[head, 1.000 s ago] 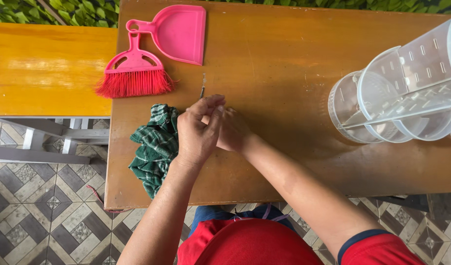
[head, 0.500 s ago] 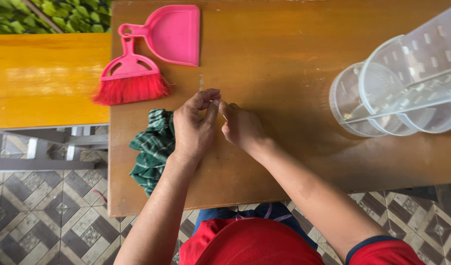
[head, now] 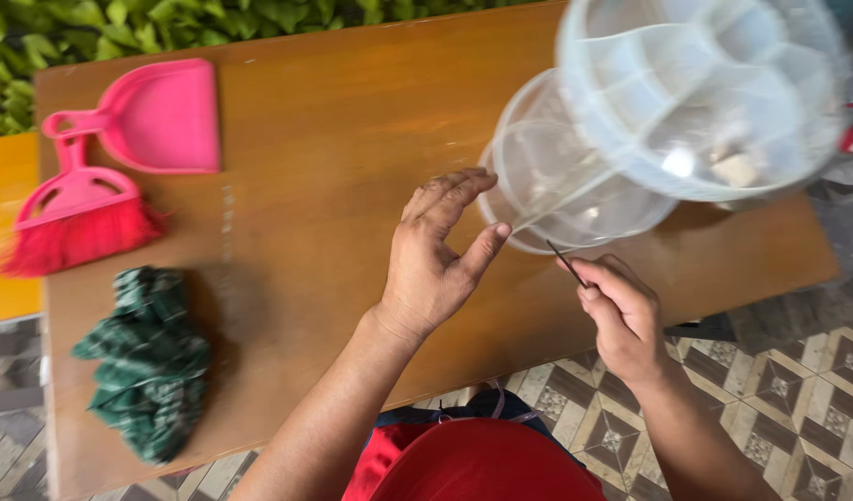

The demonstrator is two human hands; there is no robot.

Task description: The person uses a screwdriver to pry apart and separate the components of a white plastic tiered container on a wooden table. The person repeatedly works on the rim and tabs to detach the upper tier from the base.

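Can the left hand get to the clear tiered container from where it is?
Probably yes. The left hand is open on the wooden table, fingers spread beside the rim of the clear tiered container, with nothing between them. The right hand holds a thin dark stick off to the side, clear of that path.

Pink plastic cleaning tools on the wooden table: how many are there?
2: a pink plastic dustpan at the far left corner, and a pink hand brush with red bristles just beside it. None seem hidden.
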